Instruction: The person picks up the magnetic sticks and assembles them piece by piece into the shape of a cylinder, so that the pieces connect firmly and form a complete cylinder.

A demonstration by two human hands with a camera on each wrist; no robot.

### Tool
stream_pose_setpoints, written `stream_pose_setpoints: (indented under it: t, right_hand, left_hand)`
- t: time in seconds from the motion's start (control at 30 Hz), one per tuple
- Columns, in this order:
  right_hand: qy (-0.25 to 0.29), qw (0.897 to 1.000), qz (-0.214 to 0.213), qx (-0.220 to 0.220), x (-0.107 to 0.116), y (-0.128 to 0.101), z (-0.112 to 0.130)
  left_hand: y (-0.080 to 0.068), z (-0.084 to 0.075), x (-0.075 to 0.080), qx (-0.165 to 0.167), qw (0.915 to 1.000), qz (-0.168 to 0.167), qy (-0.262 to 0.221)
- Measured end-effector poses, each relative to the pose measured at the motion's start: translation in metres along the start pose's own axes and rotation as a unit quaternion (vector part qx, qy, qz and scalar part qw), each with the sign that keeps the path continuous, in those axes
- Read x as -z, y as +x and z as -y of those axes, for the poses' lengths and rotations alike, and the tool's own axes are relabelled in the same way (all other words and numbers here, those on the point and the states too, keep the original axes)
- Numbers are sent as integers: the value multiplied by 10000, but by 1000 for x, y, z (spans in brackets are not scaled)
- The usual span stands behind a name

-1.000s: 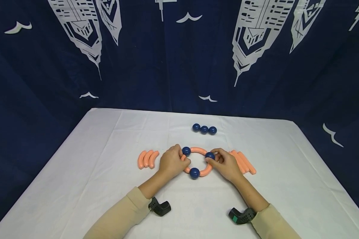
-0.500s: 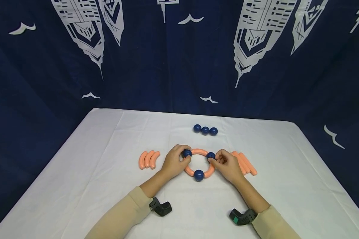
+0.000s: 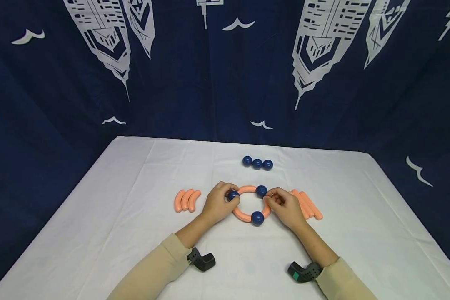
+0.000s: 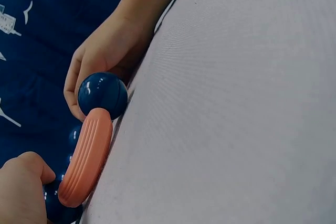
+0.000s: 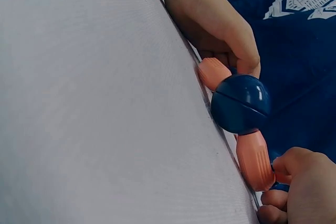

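Note:
On the table, in the head view, lies a ring of three curved orange magnetic rods (image 3: 242, 215) and three blue balls. My left hand (image 3: 216, 203) pinches the ring's left blue ball (image 3: 232, 194) between thumb and fingers. With thumb and forefinger, my right hand (image 3: 286, 208) holds the upper end of the right curved rod (image 3: 267, 209), just beside the upper right ball (image 3: 261, 191). The front ball (image 3: 257, 218) sits nearest my body, untouched. In the right wrist view, my right thumb (image 5: 296, 161) is at the end of an orange rod (image 5: 254, 161).
Three blue balls (image 3: 257, 163) stand in a row behind the ring. Several curved orange rods (image 3: 186, 200) lie left of it. Straight orange rods (image 3: 309, 205) lie on the right, partly behind my right hand. A navy printed curtain (image 3: 210, 83) hangs behind the white table (image 3: 153, 179).
The ring has turned counterclockwise: its front ball moved right, its upper right ball left. My left fingers went from a rod to the left ball, my right fingers from a ball to the rod.

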State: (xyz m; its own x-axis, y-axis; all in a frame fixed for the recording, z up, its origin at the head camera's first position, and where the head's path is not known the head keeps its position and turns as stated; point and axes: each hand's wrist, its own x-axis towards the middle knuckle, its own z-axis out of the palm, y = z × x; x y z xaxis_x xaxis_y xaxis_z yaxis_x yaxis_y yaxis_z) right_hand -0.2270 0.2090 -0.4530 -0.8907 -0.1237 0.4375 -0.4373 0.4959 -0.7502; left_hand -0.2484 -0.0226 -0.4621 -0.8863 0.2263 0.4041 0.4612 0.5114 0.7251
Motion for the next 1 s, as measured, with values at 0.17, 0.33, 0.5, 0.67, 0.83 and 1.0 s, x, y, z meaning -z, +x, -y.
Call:
stream_pose_setpoints:
  t: [0.17,0.33,0.5,0.67,0.83,1.0]
  right_hand:
    - [14,10000,8,-29,-2,1,-11]
    - [-18,10000,24,44,-1,1,-10]
    - [-94,9999,43,39,0,1,-9]
    - [-135,9999,86,8,0,1,-9]
    - [-147,9997,193,0,0,1,-7]
    - [-265,9989,379,-109,4,3,-4]
  left_hand:
    - [-1,0,1,-15,10000,19,-28]
    - [-1,-1,1,44,10000,36,-26]
    - [0,-2,1,83,10000,1,15]
    - [0,-3,1,168,9999,-10,38]
    - [-1,-4,1,232,9997,-92,37]
    - [0,-4,-1,241,9995,-199,14]
